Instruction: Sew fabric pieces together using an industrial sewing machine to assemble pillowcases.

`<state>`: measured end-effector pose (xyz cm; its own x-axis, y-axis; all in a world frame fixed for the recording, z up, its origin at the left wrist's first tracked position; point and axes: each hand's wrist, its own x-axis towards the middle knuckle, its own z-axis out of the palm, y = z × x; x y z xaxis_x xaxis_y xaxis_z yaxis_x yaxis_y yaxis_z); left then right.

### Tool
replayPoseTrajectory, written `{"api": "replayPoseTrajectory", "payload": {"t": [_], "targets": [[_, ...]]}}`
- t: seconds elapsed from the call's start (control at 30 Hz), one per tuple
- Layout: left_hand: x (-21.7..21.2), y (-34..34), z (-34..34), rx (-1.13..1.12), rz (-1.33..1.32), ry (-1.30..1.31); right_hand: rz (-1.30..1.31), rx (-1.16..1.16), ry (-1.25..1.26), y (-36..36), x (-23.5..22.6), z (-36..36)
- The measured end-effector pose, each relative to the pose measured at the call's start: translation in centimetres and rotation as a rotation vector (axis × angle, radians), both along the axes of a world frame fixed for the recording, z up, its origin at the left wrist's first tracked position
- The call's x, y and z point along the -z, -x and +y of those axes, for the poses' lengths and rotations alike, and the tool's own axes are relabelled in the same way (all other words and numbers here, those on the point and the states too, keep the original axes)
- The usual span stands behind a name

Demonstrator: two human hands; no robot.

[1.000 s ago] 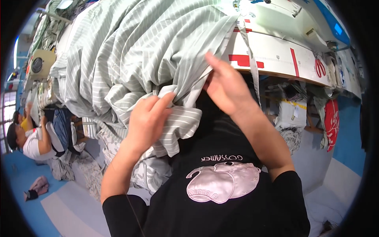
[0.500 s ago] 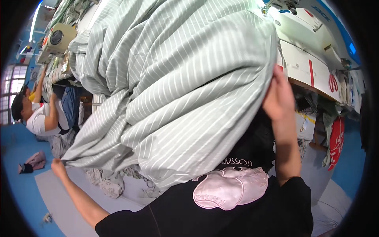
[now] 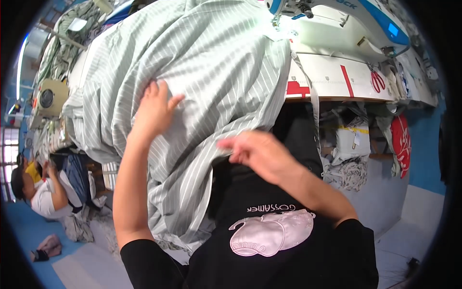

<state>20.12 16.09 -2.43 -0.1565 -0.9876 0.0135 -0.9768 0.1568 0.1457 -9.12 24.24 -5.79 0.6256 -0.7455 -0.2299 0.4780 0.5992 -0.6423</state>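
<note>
A large grey-green fabric with white stripes [image 3: 207, 72] covers the sewing table and hangs down over its front edge in folds. My left hand [image 3: 156, 108] lies on it, fingers and thumb apart, gripping nothing. My right hand [image 3: 255, 149], smeared by motion, is at the fabric's hanging right edge, in front of my black shirt. Whether its fingers pinch the cloth is not clear. The fabric's far right corner reaches the lit needle area of a white and blue sewing machine [image 3: 368, 17].
Red-handled scissors [image 3: 377, 82] lie on the white tabletop [image 3: 332, 77] at right. A pale strip of cloth [image 3: 314, 98] hangs over its edge. Below are bundled fabrics [image 3: 351, 171] and a red patterned cloth [image 3: 400, 144]. At left another person [image 3: 48, 192] sits near a beige machine [image 3: 50, 98].
My left hand let go of the fabric's far-left corner and moved right onto the cloth. My right hand came down and left from the upper edge. The raised, spread fabric has dropped.
</note>
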Motion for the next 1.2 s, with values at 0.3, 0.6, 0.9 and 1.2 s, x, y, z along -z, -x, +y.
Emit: {"api": "replayPoseTrajectory", "payload": {"t": [0.3, 0.6, 0.9, 1.2], "targets": [[3.8, -7.3, -16.6, -0.038, 0.007, 0.07, 0.352, 0.066, 0.124, 7.3, -3.8, -1.0], [4.3, -6.6, -17.1, -0.024, 0.133, 0.197, 0.239, 0.055, 0.075, -1.3, 2.8, -1.5], [4.5, -9.6, -15.6, 0.095, 0.178, 0.185, 0.606, -0.617, 0.744, 11.0, -5.0, 4.0], [2.4, -8.6, -13.6, 0.105, 0.096, 0.191, 0.919, 0.461, 0.519, 13.6, 3.3, -2.4]]}}
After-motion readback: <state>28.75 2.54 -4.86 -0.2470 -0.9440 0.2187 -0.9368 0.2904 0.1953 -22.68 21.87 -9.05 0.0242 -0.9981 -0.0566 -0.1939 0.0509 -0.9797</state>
